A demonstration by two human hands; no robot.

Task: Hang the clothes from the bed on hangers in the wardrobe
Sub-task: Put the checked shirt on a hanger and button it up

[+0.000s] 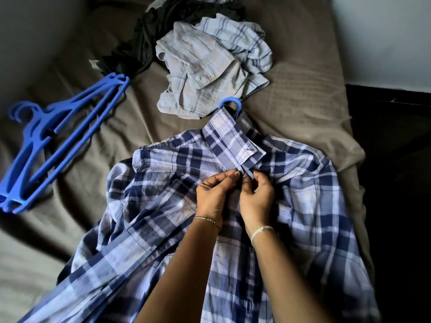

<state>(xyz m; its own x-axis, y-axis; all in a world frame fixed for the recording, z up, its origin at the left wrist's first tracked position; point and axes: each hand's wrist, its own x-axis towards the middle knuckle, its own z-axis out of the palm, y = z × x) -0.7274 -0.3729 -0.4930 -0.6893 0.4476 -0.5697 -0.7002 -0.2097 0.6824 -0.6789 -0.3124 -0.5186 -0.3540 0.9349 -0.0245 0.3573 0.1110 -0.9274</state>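
A blue and white plaid shirt [168,183] lies front up on the bed. A blue hanger sits inside it; only its hook [231,104] sticks out above the collar. My left hand [214,197] and my right hand [256,197] meet just below the collar, each pinching an edge of the shirt's front placket at the top button. A crumpled pale checked shirt [210,66] lies beyond the collar, and a dark garment [149,40] lies behind it.
Several spare blue hangers [46,138] lie stacked on the left of the brown bed sheet [303,89]. The bed's right edge drops to a dark floor [391,183]. A pale wall [382,38] stands at the upper right.
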